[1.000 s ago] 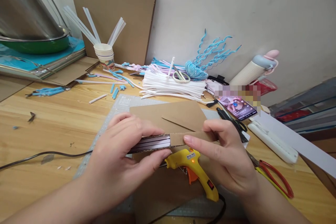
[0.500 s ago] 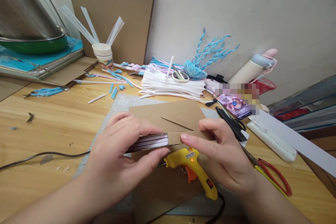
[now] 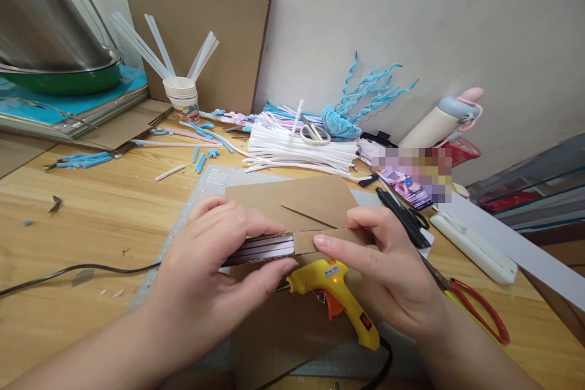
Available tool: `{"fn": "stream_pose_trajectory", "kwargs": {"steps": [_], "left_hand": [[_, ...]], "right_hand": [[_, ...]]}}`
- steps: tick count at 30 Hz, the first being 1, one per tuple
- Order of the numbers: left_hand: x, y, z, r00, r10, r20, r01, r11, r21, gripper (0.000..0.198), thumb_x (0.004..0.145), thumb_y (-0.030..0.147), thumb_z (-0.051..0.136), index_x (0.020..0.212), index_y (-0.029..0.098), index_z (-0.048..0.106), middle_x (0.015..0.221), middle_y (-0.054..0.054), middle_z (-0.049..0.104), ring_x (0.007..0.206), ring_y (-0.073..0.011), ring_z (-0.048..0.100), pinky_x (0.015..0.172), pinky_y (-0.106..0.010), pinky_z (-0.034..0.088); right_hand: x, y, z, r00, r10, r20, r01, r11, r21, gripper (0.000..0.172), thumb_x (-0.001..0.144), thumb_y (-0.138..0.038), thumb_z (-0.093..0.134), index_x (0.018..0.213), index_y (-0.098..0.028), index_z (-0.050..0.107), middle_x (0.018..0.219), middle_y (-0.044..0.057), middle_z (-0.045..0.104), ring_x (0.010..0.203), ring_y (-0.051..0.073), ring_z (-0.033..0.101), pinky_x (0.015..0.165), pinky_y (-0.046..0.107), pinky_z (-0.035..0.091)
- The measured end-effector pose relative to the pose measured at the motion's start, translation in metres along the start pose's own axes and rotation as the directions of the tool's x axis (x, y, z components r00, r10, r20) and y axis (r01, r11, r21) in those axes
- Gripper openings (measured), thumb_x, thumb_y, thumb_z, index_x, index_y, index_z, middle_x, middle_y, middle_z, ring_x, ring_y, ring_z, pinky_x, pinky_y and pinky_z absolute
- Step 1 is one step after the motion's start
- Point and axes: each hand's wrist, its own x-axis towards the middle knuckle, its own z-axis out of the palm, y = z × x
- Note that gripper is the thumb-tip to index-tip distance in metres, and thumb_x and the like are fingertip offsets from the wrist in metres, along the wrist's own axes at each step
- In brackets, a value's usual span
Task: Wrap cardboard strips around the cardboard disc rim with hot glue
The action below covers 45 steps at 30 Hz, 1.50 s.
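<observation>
Between the thumb and fingers of my left hand (image 3: pixel 219 256) is a flat cardboard piece (image 3: pixel 305 242), seen edge-on. White layers show in its edge on the left, and a plain brown strip covers the edge to the right. My right hand (image 3: pixel 388 262) grips the other end, its index fingertip pressed on the brown strip. Just below lies a yellow hot glue gun (image 3: pixel 340 292) with an orange trigger and a glowing orange light. Under it are cardboard sheets (image 3: pixel 292 192) on a grey cutting mat (image 3: pixel 212 180).
White pipe cleaners (image 3: pixel 297 155) with small scissors (image 3: pixel 315 133) lie behind. A paper cup (image 3: pixel 183 103) holds glue sticks. To the right are red-handled scissors (image 3: pixel 479 311), a white power strip (image 3: pixel 475 247), a phone (image 3: pixel 406 189) and a bottle (image 3: pixel 439 119). A black cord (image 3: pixel 82 267) crosses the left side.
Both hands keep the same hold on the cardboard piece. The whole view has shifted very slightly; nothing else has visibly moved.
</observation>
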Motion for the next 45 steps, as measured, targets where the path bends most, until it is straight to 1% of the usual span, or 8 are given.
{"fn": "stream_pose_trajectory", "kwargs": {"steps": [5, 8, 12, 16, 22, 26, 31, 45], "left_hand": [[-0.001, -0.002, 0.001, 1.0, -0.004, -0.01, 0.005, 1.0, 0.013, 0.013, 0.091, 0.025, 0.067, 0.101, 0.025, 0.059, 0.084, 0.006, 0.072, 0.071, -0.012, 0.065, 0.082, -0.034, 0.047], [-0.004, -0.002, 0.001, 0.999, -0.023, -0.021, 0.023, 1.0, -0.013, 0.025, 0.092, 0.023, 0.065, 0.115, 0.026, 0.056, 0.091, 0.003, 0.07, 0.082, -0.0135, 0.066, 0.08, -0.031, 0.051], [-0.005, -0.005, -0.002, 0.994, 0.107, 0.018, -0.106, 0.994, -0.038, 0.046, 0.091, 0.006, 0.06, 0.131, 0.028, 0.05, 0.116, -0.003, 0.063, 0.104, -0.0137, 0.064, 0.088, -0.026, 0.055], [-0.004, -0.008, -0.007, 0.979, 0.18, 0.094, -0.18, 0.984, -0.01, 0.058, 0.089, -0.003, 0.054, 0.134, 0.034, 0.051, 0.125, -0.004, 0.054, 0.097, -0.012, 0.064, 0.085, -0.027, 0.058], [-0.002, -0.01, -0.015, 0.957, 0.216, 0.196, -0.238, 0.967, 0.094, 0.048, 0.092, 0.003, 0.05, 0.129, 0.033, 0.058, 0.126, -0.004, 0.054, 0.088, -0.0109, 0.064, 0.078, -0.026, 0.058], [0.001, -0.01, -0.017, 0.96, 0.198, 0.197, -0.213, 0.975, 0.057, 0.046, 0.092, 0.001, 0.049, 0.127, 0.03, 0.058, 0.125, -0.004, 0.052, 0.086, -0.0092, 0.062, 0.079, -0.025, 0.056], [0.004, -0.012, -0.018, 0.961, 0.158, 0.228, -0.162, 0.987, 0.001, 0.048, 0.092, 0.0, 0.049, 0.128, 0.032, 0.056, 0.125, -0.004, 0.05, 0.086, -0.0089, 0.061, 0.078, -0.024, 0.055], [0.005, -0.018, -0.017, 0.96, 0.201, 0.196, -0.189, 0.979, -0.078, 0.049, 0.093, -0.002, 0.049, 0.132, 0.028, 0.055, 0.112, -0.002, 0.055, 0.095, -0.0095, 0.059, 0.08, -0.02, 0.052]], "right_hand": [[0.001, -0.001, 0.001, 1.0, -0.011, 0.008, 0.011, 1.0, 0.028, 0.071, 0.092, -0.003, 0.055, 0.149, -0.045, 0.05, 0.113, 0.004, 0.045, 0.095, 0.02, 0.052, 0.08, 0.034, 0.05], [0.005, -0.003, -0.002, 0.998, -0.043, 0.04, 0.041, 0.998, 0.039, 0.067, 0.091, 0.002, 0.051, 0.146, -0.037, 0.055, 0.114, 0.004, 0.044, 0.096, 0.018, 0.05, 0.083, 0.033, 0.047], [0.01, -0.005, -0.007, 0.996, -0.084, 0.013, 0.083, 0.995, 0.062, 0.06, 0.089, 0.007, 0.046, 0.137, -0.028, 0.06, 0.115, 0.004, 0.046, 0.098, 0.017, 0.05, 0.084, 0.031, 0.046], [0.012, -0.006, -0.007, 0.996, -0.093, 0.009, 0.093, 0.995, 0.047, 0.056, 0.089, 0.005, 0.047, 0.132, -0.028, 0.06, 0.114, 0.004, 0.048, 0.096, 0.017, 0.052, 0.083, 0.033, 0.048], [0.021, -0.01, -0.007, 0.992, -0.129, 0.007, 0.129, 0.991, 0.019, 0.044, 0.093, 0.0, 0.046, 0.125, -0.025, 0.06, 0.11, 0.005, 0.054, 0.093, 0.018, 0.057, 0.078, 0.034, 0.05], [0.029, -0.012, -0.01, 0.989, -0.143, 0.022, 0.144, 0.99, -0.012, 0.04, 0.095, -0.002, 0.045, 0.124, -0.026, 0.061, 0.107, 0.005, 0.056, 0.09, 0.018, 0.059, 0.076, 0.035, 0.052], [0.037, -0.01, -0.01, 0.988, -0.148, 0.054, 0.145, 0.988, 0.051, 0.038, 0.095, -0.003, 0.048, 0.123, -0.023, 0.062, 0.116, 0.009, 0.061, 0.103, 0.02, 0.063, 0.086, 0.039, 0.055], [0.046, 0.001, -0.005, 0.987, -0.159, -0.027, 0.161, 0.983, 0.091, 0.032, 0.098, -0.003, 0.05, 0.117, -0.022, 0.066, 0.105, 0.007, 0.066, 0.095, 0.018, 0.063, 0.081, 0.035, 0.053]]}}
